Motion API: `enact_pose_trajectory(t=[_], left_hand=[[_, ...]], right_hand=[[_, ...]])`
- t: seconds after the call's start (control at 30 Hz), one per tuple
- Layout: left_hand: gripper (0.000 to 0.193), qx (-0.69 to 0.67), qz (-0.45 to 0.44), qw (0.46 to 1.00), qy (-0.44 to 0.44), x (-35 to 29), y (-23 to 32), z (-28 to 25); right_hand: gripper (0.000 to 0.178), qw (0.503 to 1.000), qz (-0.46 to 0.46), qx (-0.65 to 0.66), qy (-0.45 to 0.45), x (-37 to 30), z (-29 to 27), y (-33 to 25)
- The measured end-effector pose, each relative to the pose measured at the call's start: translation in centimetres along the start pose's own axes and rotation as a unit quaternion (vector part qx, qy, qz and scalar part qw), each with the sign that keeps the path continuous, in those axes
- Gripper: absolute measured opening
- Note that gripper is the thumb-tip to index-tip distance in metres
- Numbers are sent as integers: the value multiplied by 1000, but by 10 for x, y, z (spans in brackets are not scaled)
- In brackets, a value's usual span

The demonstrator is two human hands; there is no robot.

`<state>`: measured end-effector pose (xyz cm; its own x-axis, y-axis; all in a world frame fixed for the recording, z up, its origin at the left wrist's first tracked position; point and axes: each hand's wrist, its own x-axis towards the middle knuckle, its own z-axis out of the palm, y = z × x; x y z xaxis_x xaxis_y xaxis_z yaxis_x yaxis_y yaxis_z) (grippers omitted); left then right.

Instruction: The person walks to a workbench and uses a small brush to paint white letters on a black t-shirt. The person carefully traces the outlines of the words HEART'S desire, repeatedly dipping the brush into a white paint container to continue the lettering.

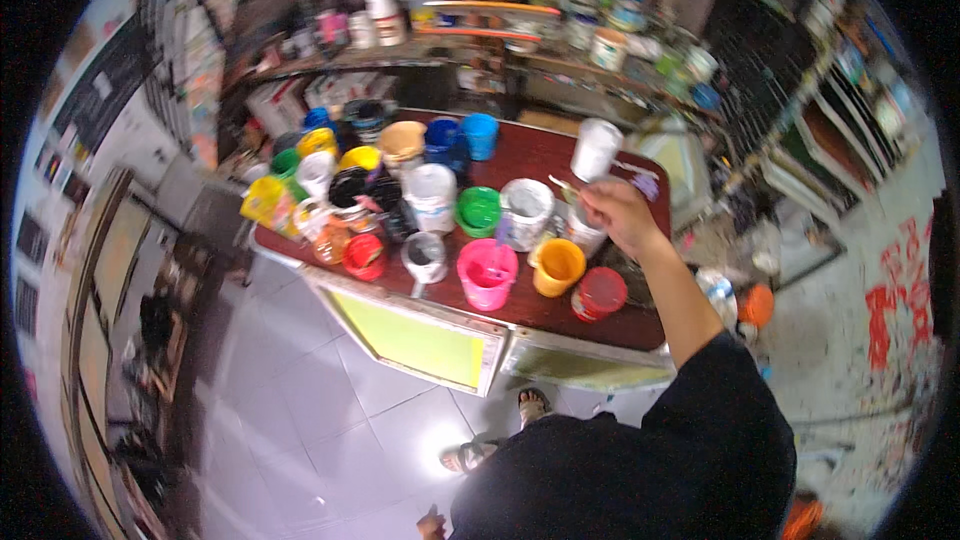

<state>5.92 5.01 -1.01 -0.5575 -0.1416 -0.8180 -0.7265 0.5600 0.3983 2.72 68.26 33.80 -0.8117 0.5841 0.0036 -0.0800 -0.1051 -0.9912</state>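
My right hand (615,215) reaches over the right part of a dark red table, its fingers pinched on a thin pale stick (558,182). The stick is blurred, and its exact kind is hard to make out. Below the fingers stands a whitish tub (583,233), partly hidden by the hand. Around it are a white bucket (527,212), a yellow-orange cup (558,268), a red-lidded jar (600,293) and a tall white container (596,148). Only a small part of my left hand (431,523) shows at the lower edge, low beside my body, away from the table.
Several paint containers crowd the table, among them a pink bucket (486,275), a green tub (479,210) and a blue cup (480,136). Shelves with jars (608,48) line the back wall. A yellow-green panel (410,330) forms the table's front, above a tiled floor (330,390).
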Motion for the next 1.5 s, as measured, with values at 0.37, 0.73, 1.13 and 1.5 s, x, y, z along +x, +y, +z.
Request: enact_pose_trajectory(t=[0.37, 0.73, 1.13, 1.5], left_hand=[[40, 163, -13, 981, 101, 49, -209, -37], [64, -508, -235, 795, 232, 15, -228, -137], [53, -465, -353, 694, 421, 5, -323, -348], [54, -548, -434, 702, 136, 69, -338, -319]], right_hand=[[10, 896, 299, 84, -319, -112, 360, 151], [11, 756, 314, -7, -575, -182, 639, 218], [12, 718, 311, -43, -621, -260, 957, 270], [13, 512, 297, -69, -803, -481, 1231, 290]])
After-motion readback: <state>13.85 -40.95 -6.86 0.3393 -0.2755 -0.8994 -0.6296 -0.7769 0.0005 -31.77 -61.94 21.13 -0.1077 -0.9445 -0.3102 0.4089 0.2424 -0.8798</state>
